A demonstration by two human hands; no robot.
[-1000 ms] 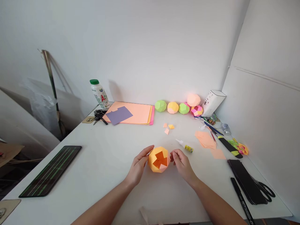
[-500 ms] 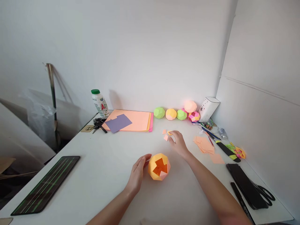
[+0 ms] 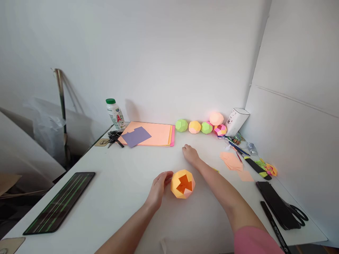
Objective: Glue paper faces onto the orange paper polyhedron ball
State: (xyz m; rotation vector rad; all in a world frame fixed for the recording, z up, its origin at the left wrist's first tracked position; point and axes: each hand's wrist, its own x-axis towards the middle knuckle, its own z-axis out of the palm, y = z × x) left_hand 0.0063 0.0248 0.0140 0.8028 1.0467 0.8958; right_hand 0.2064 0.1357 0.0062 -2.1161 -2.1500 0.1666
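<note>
A faceted paper ball (image 3: 174, 188), yellow-orange with a pale pink part, has a jagged star-shaped opening facing me. My left hand (image 3: 156, 188) is at the ball's left side, its curved fingers against the edge and partly hidden behind it. Farther back on the table, my right hand (image 3: 190, 154) is low with its fingers curled in. What those fingers hold, if anything, is hidden, and the small paper pieces seen there earlier are out of sight. A small yellow piece (image 3: 215, 170) shows by my right forearm.
Several finished paper balls (image 3: 194, 127) line the wall. Coloured sheets (image 3: 159, 134) lie left of them, beside a white bottle (image 3: 116, 114) and keys (image 3: 115, 135). On the right are peach paper pieces (image 3: 231, 161), a cutter (image 3: 256, 168), a black case (image 3: 278, 204) and scissors (image 3: 298, 213).
My right hand has moved slightly left, and its fingers have curled over the small paper pieces. A yellow piece now shows by the right forearm. My left hand remains at the ball.
</note>
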